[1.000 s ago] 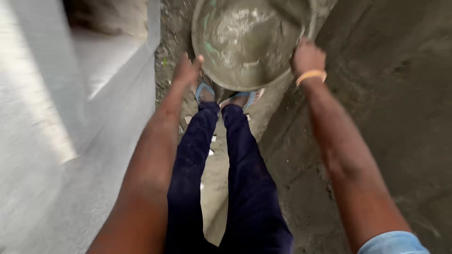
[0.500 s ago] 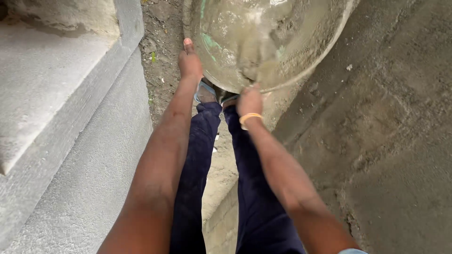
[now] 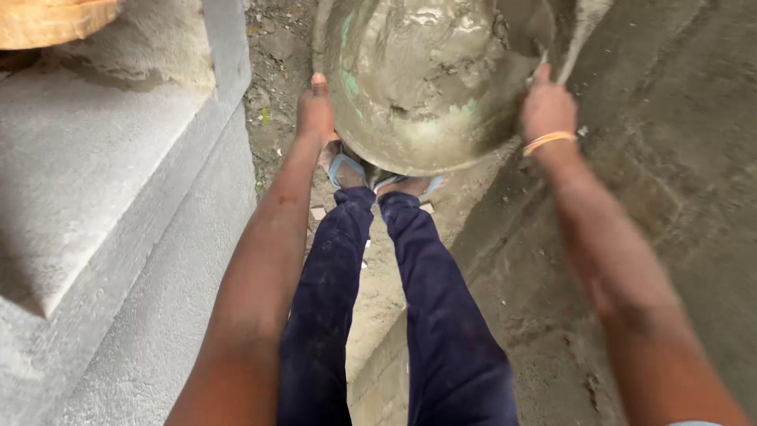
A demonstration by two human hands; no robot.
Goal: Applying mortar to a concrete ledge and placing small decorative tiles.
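A round metal pan smeared with wet grey mortar hangs in front of me, above my feet in blue sandals. My left hand grips the pan's left rim. My right hand, with an orange band on the wrist, holds the right rim. The pan tilts toward me and shows its coated side. My legs in dark blue trousers stand below it.
A grey plastered ledge runs along the left, with a wooden piece at the top left corner. A sloping rough cement surface fills the right side. Dirt and small rubble lie between them.
My right hand has moved from the pan's underside near the middle out to its right rim. The pan has tilted and shifted a little to the right.
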